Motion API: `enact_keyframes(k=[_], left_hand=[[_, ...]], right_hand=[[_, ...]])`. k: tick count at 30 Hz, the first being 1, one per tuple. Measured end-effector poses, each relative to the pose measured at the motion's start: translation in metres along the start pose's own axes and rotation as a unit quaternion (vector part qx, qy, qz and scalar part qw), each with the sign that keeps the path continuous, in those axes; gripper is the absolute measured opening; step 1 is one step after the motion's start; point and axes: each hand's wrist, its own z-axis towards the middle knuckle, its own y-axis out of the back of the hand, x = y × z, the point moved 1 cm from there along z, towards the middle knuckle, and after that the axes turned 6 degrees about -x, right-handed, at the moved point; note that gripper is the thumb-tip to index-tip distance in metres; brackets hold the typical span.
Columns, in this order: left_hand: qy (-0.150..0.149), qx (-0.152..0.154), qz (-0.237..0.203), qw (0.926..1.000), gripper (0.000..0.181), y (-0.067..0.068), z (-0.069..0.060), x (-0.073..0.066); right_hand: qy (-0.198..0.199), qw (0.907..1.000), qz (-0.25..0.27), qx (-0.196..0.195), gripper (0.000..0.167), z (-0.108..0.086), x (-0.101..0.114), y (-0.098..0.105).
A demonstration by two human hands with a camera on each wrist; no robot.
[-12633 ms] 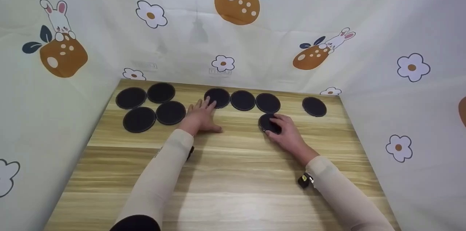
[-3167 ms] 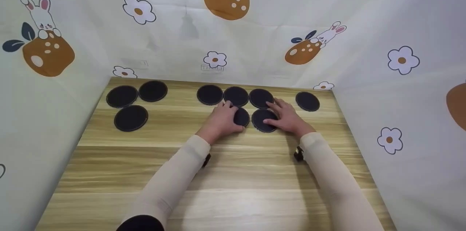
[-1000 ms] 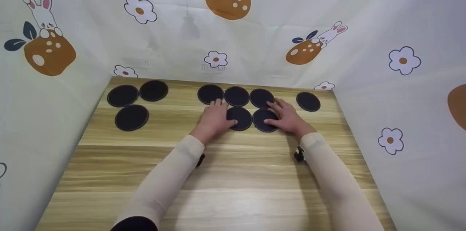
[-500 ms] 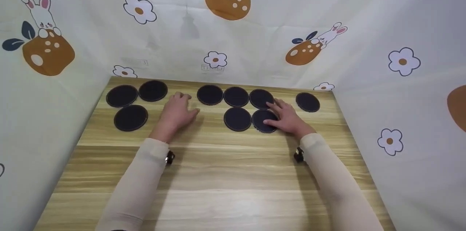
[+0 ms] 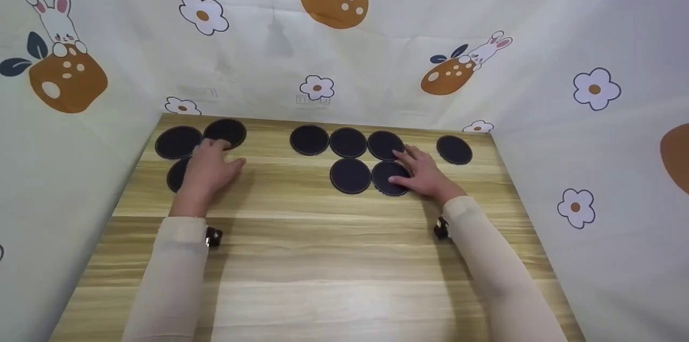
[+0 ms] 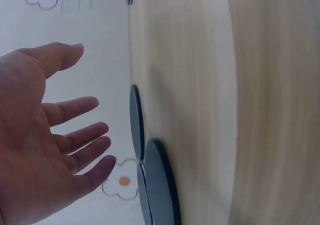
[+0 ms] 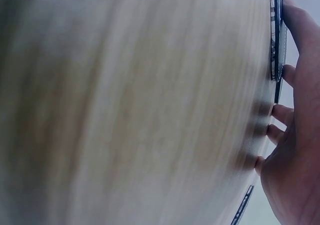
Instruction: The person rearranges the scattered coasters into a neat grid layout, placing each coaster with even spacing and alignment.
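on a wooden table [image 5: 301,256], left hand [image 5: 212,169] at 10 o'clock, fingers spread above three black discs [image 5: 179,142], right hand [image 5: 428,175] at 2 o'clock, fingers spread, thumb on the lower-right disc [image 5: 383,172] of five clustered discs [image 5: 350,175] near 12 o'clock, lone disc [image 5: 454,149] farther out at 2 o'clock

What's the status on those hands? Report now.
Left hand open, hovering near three flat, round black discs. Right hand touching another black disc. No obstruction visible.

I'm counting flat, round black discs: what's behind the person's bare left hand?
Behind the left hand, one nearer disc and one farther disc partly show; their covered parts are hidden.
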Motion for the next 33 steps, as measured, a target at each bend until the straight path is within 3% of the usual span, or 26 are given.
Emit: enact_keyframes(k=[9, 25, 33], left_hand=[[0.009, -0.023, -0.003, 0.9997, 0.069, 0.012, -0.007, 0.018], [0.044, -0.021, 0.007, 0.9988, 0.076, 0.022, -0.015, 0.055], [0.056, -0.009, 0.008, 0.9984, 0.080, 0.027, -0.020, 0.066]], right_hand=[[0.008, 0.9999, -0.009, -0.008, 0.088, 0.001, -0.002, -0.002], [0.011, 0.9999, -0.003, -0.004, 0.089, 0.002, -0.002, -0.002], [0.012, 0.9999, -0.002, -0.009, 0.089, 0.000, -0.003, -0.001]])
